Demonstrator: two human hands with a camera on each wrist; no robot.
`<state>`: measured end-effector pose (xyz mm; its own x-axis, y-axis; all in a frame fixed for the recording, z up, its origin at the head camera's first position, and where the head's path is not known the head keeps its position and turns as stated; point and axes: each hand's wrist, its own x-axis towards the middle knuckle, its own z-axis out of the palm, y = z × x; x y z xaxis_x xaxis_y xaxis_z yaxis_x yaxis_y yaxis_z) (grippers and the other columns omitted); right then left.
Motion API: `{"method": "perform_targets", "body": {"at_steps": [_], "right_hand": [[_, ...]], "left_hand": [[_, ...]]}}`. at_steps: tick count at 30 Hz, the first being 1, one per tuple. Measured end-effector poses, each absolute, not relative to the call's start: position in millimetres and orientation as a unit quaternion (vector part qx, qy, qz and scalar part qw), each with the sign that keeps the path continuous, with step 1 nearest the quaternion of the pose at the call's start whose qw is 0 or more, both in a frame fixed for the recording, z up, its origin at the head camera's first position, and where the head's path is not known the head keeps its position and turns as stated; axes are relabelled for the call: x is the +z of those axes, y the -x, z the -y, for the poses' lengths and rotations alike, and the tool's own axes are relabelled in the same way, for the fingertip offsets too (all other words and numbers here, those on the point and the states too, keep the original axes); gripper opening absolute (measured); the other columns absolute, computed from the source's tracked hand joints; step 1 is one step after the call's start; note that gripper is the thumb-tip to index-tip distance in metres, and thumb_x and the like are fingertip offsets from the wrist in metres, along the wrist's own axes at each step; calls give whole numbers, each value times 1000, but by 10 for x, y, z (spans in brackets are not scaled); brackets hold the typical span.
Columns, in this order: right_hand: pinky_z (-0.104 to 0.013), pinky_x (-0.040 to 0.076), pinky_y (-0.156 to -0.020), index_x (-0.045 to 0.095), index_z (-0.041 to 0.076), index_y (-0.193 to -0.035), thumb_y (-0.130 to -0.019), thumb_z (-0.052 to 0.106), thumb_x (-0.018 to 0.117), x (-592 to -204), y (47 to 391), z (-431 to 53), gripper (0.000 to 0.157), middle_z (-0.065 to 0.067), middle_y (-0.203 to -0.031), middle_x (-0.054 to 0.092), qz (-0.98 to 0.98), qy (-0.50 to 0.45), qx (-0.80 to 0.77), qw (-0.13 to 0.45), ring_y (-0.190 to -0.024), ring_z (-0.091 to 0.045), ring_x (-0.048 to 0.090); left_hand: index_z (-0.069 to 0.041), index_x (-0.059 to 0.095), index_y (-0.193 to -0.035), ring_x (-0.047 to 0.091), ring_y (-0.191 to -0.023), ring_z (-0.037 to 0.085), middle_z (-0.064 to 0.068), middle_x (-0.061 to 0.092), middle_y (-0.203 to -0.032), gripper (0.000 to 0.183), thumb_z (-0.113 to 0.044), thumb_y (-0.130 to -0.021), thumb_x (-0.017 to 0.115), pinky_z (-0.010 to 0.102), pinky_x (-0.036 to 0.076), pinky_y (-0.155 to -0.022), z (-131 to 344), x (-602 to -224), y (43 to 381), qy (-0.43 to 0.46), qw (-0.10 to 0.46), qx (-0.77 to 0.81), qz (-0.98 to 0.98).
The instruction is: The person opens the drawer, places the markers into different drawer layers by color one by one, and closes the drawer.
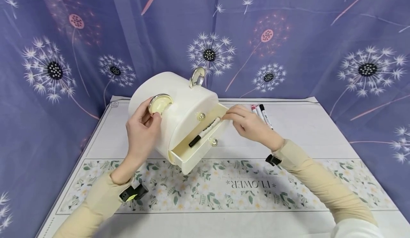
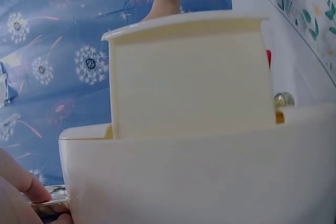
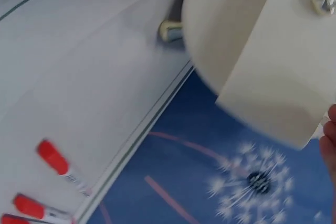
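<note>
A white storage box (image 1: 168,83) with rounded sides stands tilted on the table. Its lower drawer (image 1: 195,157) is pulled out. My left hand (image 1: 142,127) grips the gold-rimmed round handle (image 1: 160,104) on the box's near side; in the left wrist view its fingers (image 2: 34,190) curl at that handle. A white marker with a black cap (image 1: 205,131) slants across the drawer, cap end toward me. At the marker's uncapped-side end, by the drawer's far corner, my right hand (image 1: 248,124) pinches it. In the right wrist view those fingertips (image 3: 331,124) appear beside the drawer edge.
Several markers (image 1: 262,115) lie on the table behind the right hand; red-capped ones (image 3: 52,157) show in the right wrist view. A second handle (image 1: 196,77) juts from the box's far side. Beneath runs a flower-printed table cover (image 1: 250,195), and a purple dandelion curtain (image 1: 166,35) hangs behind.
</note>
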<state>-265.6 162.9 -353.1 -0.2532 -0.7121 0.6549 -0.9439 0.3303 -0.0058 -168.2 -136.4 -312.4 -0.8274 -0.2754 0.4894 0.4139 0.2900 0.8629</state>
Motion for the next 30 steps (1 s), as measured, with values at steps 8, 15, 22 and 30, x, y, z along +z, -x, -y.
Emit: {"method": "perform_targets", "body": {"at_steps": [8, 15, 22, 30], "right_hand": [[-23, 38, -67, 67, 5, -93, -81, -8, 41, -3672, 2842, -1998, 32, -7, -91, 66, 790, -464, 252, 310, -85, -18, 56], [-24, 43, -62, 66, 3, -96, -81, -9, 44, -3831, 2980, -2300, 29, -10, -92, 66, 838, -371, 260, 303, -78, -19, 59], [-27, 51, -59, 66, 3, -98, -81, -7, 44, -4063, 3196, -2559, 29, -10, -85, 66, 887, -271, 271, 257, -73, -17, 59], [-33, 51, -61, 66, 3, -96, -80, -5, 46, -4227, 3330, -2740, 27, -11, -81, 66, 913, -205, 267, 230, -72, -19, 59]], "left_hand": [[-13, 58, -123, 68, -89, 22, 10, 65, -112, 44, 3, -83, 51, 9, 51, -74, 1376, -3073, 1724, 76, 373, -510, 771], [-13, 63, -116, 69, -82, 20, 6, 67, -109, 36, 1, -84, 52, 7, 50, -69, 1385, -3015, 1747, 96, 388, -486, 778], [-17, 63, -116, 62, -67, 5, 8, 69, -99, 37, 0, -85, 53, 6, 48, -59, 1401, -3049, 1757, 110, 388, -471, 785], [-18, 59, -122, 51, -58, 8, 10, 59, -71, 38, -3, -87, 51, 5, 45, -57, 1421, -3075, 1770, 124, 378, -442, 804]]}}
